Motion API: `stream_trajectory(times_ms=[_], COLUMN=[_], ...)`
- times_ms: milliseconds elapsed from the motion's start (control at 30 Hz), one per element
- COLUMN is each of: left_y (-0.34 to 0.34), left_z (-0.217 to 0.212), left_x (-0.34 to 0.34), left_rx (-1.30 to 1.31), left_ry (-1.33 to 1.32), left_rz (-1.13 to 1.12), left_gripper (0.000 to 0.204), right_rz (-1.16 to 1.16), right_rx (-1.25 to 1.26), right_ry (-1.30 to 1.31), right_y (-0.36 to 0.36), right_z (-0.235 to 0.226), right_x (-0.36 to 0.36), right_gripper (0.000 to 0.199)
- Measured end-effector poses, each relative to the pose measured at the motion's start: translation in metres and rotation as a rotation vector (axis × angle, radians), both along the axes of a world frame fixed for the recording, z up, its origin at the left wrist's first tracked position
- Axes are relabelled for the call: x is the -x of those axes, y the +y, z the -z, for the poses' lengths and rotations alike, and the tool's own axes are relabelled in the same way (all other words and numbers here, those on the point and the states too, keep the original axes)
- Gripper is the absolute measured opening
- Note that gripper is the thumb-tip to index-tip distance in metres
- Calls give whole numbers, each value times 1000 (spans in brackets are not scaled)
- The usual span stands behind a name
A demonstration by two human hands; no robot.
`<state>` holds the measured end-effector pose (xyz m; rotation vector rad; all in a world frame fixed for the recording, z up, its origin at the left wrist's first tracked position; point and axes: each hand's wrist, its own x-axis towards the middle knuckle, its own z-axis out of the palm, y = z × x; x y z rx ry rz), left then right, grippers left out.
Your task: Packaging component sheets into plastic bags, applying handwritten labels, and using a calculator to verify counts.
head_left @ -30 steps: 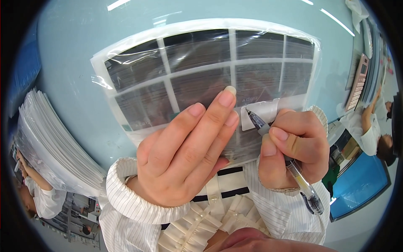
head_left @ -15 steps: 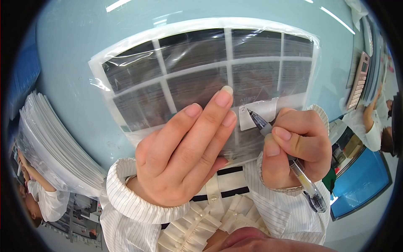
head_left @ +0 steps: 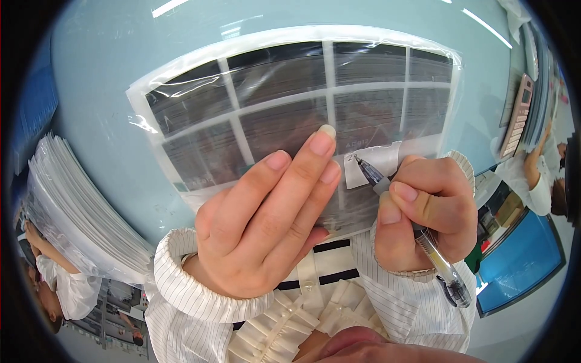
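A clear plastic-wrapped pack of sheets [head_left: 275, 72], printed with dark panels split by white lines, lies on the table in front of me. Stuck near its close edge is a small white label [head_left: 382, 162] with a little handwriting on it. My left hand [head_left: 266, 212] rests flat on the pack, fingers stretched toward the label's left side. Gripped between thumb and fingers of my right hand [head_left: 430, 212] is a clear-barrelled pen [head_left: 445, 266]. Its tip touches or hovers just over the label's upper left; I cannot tell which.
On the left stands a thick stack of plastic-wrapped sheets [head_left: 78, 206]. A pink calculator [head_left: 515, 121] lies at the right, next to more stacked sheets [head_left: 540, 91]. Below it is a blue panel [head_left: 523, 260]. Other people sit at both sides, one at the left [head_left: 66, 284].
The pen tip has shifted slightly up and left on the label, with the right fingers moving a little. My left hand stays in place. At the left, the other person has moved slightly.
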<state>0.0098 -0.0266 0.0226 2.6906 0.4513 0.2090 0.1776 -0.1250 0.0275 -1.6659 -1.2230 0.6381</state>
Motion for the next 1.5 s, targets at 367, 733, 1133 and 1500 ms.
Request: stream_trajectory(times_ms=[367,733,1133,1500], left_y=[0,0,1,1], left_z=[-3,-3,-2,-4], left_x=[-2,-2,-2,-4], left_rx=[4,14,4,-4], left_ry=[42,37,50,64], left_rz=[10,8,15,28], left_gripper=[51,51,51,51], right_rz=[41,172,107,85], right_rx=[17,-39,39,64], right_ry=[-54,27,-12,66], right_y=[0,-4,-2,-4], right_z=[-1,4,-1,-3], right_x=[-2,0,-5,-6], right_gripper=[13,14,17,15])
